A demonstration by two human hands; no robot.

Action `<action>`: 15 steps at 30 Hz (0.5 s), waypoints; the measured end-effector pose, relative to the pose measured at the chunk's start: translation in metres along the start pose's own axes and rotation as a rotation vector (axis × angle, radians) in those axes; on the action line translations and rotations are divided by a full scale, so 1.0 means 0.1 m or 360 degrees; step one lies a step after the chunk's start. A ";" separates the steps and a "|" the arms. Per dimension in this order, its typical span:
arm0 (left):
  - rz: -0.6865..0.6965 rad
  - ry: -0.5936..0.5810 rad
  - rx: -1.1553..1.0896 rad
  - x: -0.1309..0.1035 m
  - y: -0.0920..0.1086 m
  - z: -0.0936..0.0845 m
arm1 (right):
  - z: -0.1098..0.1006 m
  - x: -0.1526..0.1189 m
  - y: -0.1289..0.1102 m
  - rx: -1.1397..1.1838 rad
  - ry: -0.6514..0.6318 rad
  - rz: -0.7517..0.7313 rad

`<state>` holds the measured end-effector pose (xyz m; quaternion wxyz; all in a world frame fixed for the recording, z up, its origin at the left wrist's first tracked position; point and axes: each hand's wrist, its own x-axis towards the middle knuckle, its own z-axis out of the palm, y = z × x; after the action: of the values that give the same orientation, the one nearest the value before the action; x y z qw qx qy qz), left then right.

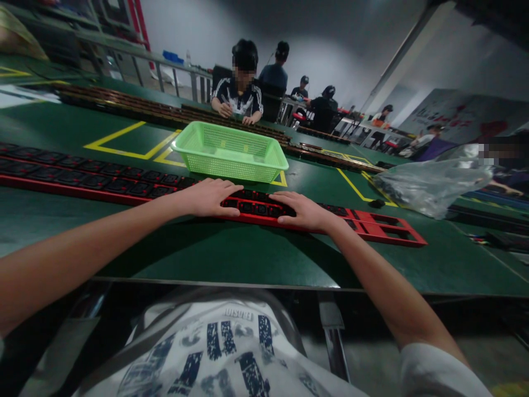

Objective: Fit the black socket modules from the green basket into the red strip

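Observation:
A long red strip (374, 224) with rows of black sockets lies across the green table in front of me. My left hand (209, 198) rests on it, its fingers reaching over the far side and its thumb apart near the front edge. A short way to the right, my right hand (301, 210) lies on the same strip, fingers stretched out and thumb spread. Between the two hands some black sockets (261, 209) show. The strip's right end has bare openings. Parts of the sockets are hidden under both palms.
Just beyond the strip stands a light green plastic basket (231, 168). Long brown bars (161, 112) run behind it. A clear plastic bag (438, 179) sits at the right. Yellow tape (119, 150) marks the table (248, 259). Across it sits a person (239, 99); others work farther back.

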<state>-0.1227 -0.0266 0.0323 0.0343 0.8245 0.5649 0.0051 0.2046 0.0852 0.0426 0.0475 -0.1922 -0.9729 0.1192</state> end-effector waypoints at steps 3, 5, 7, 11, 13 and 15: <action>-0.0018 -0.0020 -0.0007 0.00 0.01 -0.01 | 0.00 0.00 0.00 -0.0011 -0.0013 0.0007; -0.0026 -0.0024 -0.0010 0.00 0.02 -0.01 | 0.00 0.00 0.01 -0.0021 -0.0025 0.0014; -0.0022 -0.0013 -0.0012 0.00 0.01 -0.01 | 0.01 0.00 0.01 -0.0019 -0.0023 0.0014; -0.0009 0.0016 -0.0001 0.00 0.00 0.01 | 0.01 0.00 0.01 -0.0003 -0.0007 0.0006; -0.0009 0.0008 0.0000 0.00 0.00 0.01 | 0.01 0.00 0.01 -0.0008 -0.0014 0.0011; -0.0022 -0.0012 -0.0002 0.00 0.00 0.00 | 0.01 0.00 0.01 -0.0016 -0.0028 0.0022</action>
<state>-0.1224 -0.0269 0.0326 0.0369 0.8206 0.5703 0.0021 0.2050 0.0859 0.0416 0.0370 -0.1980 -0.9726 0.1164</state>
